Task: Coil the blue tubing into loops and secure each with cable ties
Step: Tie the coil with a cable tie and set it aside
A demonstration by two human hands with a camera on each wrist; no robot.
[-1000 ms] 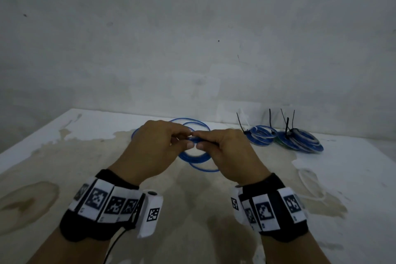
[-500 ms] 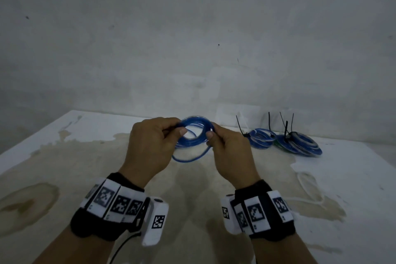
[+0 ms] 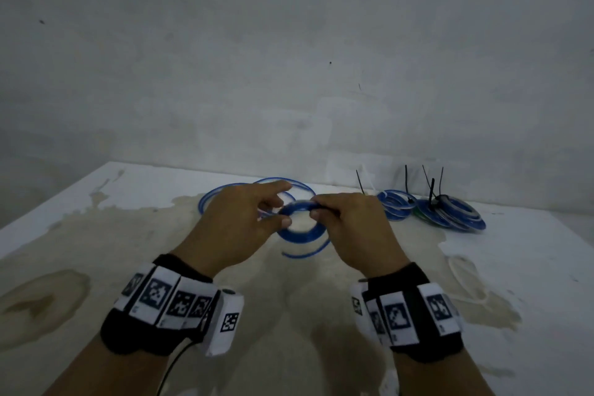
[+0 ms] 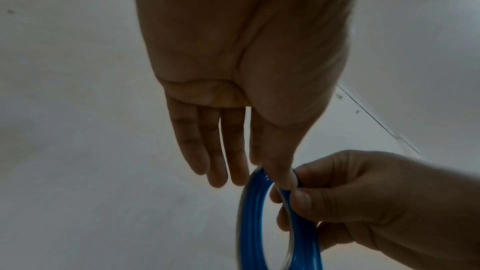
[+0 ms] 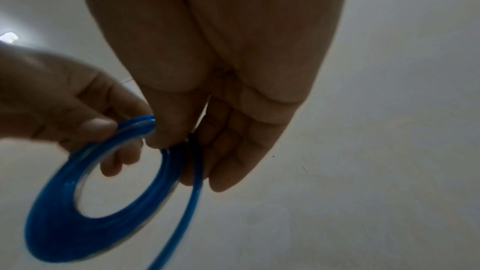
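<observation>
Coil: thin blue plastic tubing coil (image 3: 300,228), centre of the head view, held above the table.
Left hand (image 3: 239,222): pinches the coil's left rim.
Right hand (image 3: 352,222): pinches its top.
Handling: probably light, springy; grip where turns bunch.

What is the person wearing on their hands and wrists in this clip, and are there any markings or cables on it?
Both hands are bare, no gloves. Each wrist carries a wide black band wrapped in white square tags printed with black-and-white fiducial patterns. The left hand side has a white block bearing one such tag, and a thin black cable trails from it. The right hand has a matching band.
</observation>
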